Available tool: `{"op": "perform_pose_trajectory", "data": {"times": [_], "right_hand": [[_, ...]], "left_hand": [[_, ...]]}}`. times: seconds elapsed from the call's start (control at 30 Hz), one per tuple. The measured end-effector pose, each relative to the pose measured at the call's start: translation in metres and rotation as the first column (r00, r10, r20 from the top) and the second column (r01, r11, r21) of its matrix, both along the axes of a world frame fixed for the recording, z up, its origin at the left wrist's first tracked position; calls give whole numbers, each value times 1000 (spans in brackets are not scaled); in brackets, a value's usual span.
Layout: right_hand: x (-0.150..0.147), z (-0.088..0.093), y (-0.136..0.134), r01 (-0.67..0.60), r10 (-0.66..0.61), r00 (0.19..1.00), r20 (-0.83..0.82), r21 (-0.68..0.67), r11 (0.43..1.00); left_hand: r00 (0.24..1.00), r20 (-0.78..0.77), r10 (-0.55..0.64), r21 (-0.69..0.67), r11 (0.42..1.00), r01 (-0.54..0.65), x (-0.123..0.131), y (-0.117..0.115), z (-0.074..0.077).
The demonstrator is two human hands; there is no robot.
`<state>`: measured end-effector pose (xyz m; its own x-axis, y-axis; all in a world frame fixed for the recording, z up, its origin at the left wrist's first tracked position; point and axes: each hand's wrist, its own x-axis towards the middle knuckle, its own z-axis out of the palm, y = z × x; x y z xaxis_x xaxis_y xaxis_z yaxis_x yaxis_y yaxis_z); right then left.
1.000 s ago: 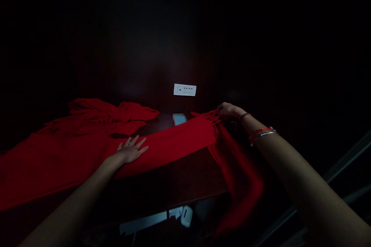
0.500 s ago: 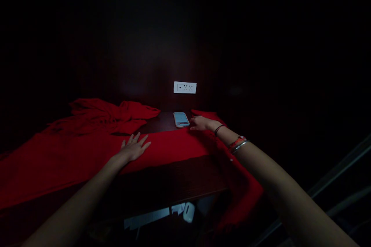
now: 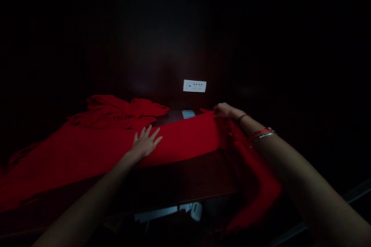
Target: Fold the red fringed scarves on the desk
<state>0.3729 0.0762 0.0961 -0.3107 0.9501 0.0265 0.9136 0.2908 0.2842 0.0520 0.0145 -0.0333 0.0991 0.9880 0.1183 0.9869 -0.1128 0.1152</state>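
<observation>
A long red scarf (image 3: 185, 141) with fringed ends lies spread across the dark desk. My left hand (image 3: 145, 146) rests flat on it, fingers spread, a ring on one finger. At the right, my right hand (image 3: 223, 110) pinches the scarf's far edge and holds it slightly raised. More red cloth (image 3: 124, 110) is bunched up behind the spread part on the left. To the right, another red length (image 3: 263, 185) hangs down past the desk's front edge. A phone (image 3: 188, 114) lies behind the scarf, its near part hidden by the lifted edge.
On the dark back wall sits a white power socket (image 3: 194, 85). Below the desk top (image 3: 197, 177), a white rounded case (image 3: 196, 211) and pale papers (image 3: 158, 213) show in the open space. Much of the surroundings is too dark to make out.
My right hand has lifted the scarf's far edge and moved right, and the cloth now covers part of the phone. The left hand stays flat on the scarf. The view has shifted slightly left.
</observation>
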Motion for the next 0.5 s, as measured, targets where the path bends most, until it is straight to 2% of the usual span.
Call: {"op": "perform_pose_trajectory", "data": {"times": [0.17, 0.23, 0.3, 0.37, 0.4, 0.5], "right_hand": [[31, 33, -4, 208, -209, 978, -3, 69, 976], [42, 44, 0, 329, -320, 943, -85, 120, 937], [50, 51, 5, 456, -422, 886, -195, 188, 870], [53, 52, 8, 543, -482, 832, -276, 221, 810], [52, 49, 9, 558, -492, 819, -295, 210, 803], [42, 31, 9, 510, -458, 840, -291, 136, 849]], "left_hand": [[1000, 1, 23, 44, 999, -23, 5, 2, 1], [1000, -5, 24, 66, 998, -24, 9, 4, 2], [1000, -6, 11, 91, 996, -11, 15, 6, 4], [1000, -5, -7, 59, 998, 7, 20, 9, 7], [1000, -12, -16, 16, 1000, 16, 23, 11, 8], [998, -56, -39, -110, 993, 32, 26, 15, 8]]}}
